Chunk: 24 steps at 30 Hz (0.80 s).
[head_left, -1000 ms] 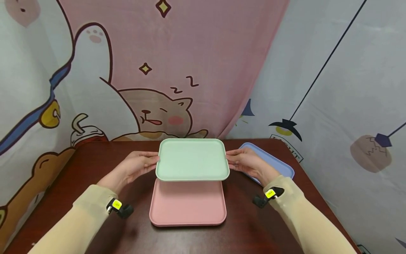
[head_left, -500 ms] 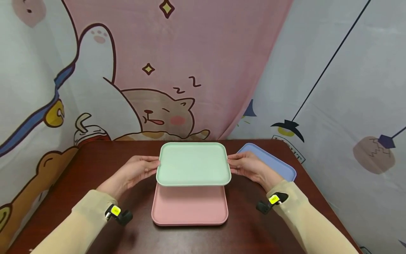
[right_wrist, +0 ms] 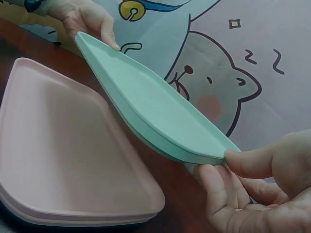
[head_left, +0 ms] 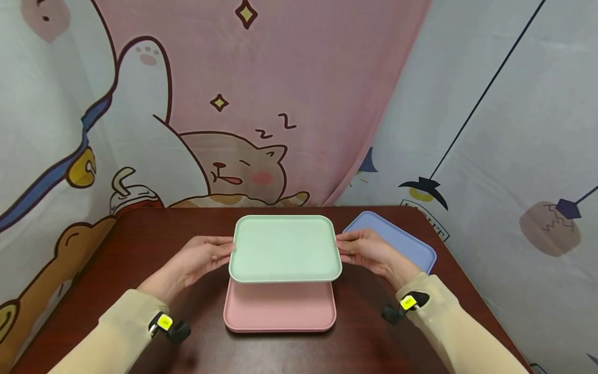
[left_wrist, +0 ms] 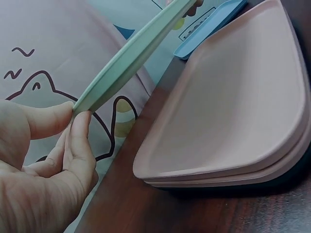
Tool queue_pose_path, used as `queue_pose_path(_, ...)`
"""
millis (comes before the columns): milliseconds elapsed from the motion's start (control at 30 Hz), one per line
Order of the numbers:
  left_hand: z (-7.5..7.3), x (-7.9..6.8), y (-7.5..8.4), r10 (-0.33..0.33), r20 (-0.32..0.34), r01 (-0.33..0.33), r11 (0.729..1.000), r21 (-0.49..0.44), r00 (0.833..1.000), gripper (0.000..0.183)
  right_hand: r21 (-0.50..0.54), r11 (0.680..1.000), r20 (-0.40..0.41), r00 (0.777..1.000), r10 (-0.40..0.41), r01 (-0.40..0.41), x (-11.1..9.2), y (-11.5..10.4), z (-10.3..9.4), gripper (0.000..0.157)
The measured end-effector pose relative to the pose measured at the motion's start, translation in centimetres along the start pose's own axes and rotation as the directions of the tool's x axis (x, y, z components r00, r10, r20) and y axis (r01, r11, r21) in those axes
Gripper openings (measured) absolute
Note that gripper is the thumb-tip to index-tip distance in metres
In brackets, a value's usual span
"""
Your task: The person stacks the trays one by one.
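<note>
A mint-green tray [head_left: 286, 249] hangs in the air above the table, its flat inside facing up. My left hand [head_left: 201, 259] pinches its left end between thumb and fingers. At the right end, my right hand [head_left: 369, 252] pinches the rim the same way. Below it lies a pink tray [head_left: 280, 311], its far part hidden under the green one in the head view. The left wrist view shows more than one pink rim [left_wrist: 218, 177], stacked. A visible gap separates the green tray [right_wrist: 150, 97] from the pink stack.
A blue tray [head_left: 397, 239] lies slanted at the table's back right, partly behind my right hand. The dark wooden table [head_left: 177, 228] ends against a printed cloth backdrop [head_left: 299, 78].
The green tray has come down in the head view, covering more of the pink tray. Both hands moved with it and kept their grip. The pink and blue trays stay put.
</note>
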<state>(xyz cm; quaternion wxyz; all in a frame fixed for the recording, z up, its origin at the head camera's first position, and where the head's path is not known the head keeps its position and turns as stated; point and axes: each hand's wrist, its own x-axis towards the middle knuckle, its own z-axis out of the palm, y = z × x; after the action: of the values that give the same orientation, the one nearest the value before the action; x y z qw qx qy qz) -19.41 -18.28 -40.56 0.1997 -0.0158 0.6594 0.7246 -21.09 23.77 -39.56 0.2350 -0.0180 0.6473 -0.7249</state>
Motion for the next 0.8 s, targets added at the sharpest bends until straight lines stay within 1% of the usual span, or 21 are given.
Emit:
queue_pose_path(267,0.1,-0.6,-0.8,-0.002,0.002,0.002,1.0,-0.026,1.0,0.048,-0.015,1.0,0.007,1.0,-0.002,0.002,-0.7,0.5,0.1,0.031)
queue_pose_path(333,0.1,-0.9,-0.9,0.005,0.015,-0.004,1.0,-0.025,1.0,0.05,-0.015,1.0,0.012,1.0,-0.002,0.003,-0.9,0.6,0.1,0.031)
queue_pose_path(567,0.2,-1.5,-1.3,-0.009,-0.005,0.009,1.0,-0.018,1.0,0.048,-0.002,1.0,0.028,1.0,-0.006,0.006,-1.4,1.1,0.2,0.027)
queue_pose_path(800,0.2,-1.9,-1.7,-0.003,-0.004,0.003,1.0,-0.016,1.0,0.05,0.017,1.0,0.036,0.999,-0.007,0.007,-1.9,1.5,0.3,0.023)
